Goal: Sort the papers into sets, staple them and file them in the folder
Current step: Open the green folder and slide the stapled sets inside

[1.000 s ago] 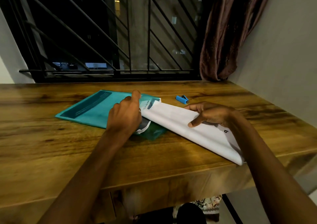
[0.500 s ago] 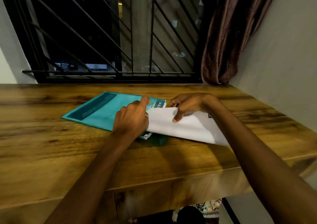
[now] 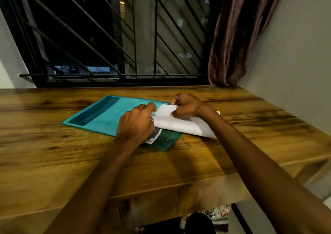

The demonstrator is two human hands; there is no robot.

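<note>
A teal folder [image 3: 100,113] lies flat on the wooden table [image 3: 53,158], its open end facing right. A set of white papers [image 3: 180,124] sticks partway out of that opening. My left hand [image 3: 136,122] grips the folder's upper flap at the opening, fingers curled over its edge. My right hand [image 3: 186,105] pinches the far edge of the papers, thumb underneath. A printed sheet corner shows below my left hand, inside the folder. The blue stapler is hidden behind my right hand.
A barred window [image 3: 116,36] runs along the table's far edge, with a brown curtain [image 3: 238,36] at its right. A grey wall [image 3: 295,63] borders the table on the right. The table's front edge is near my forearms.
My right hand has slid the white papers leftward, deeper into the folder, and moved from mid-sheet to their far edge. My left hand stays on the folder flap. The stapler is now covered.
</note>
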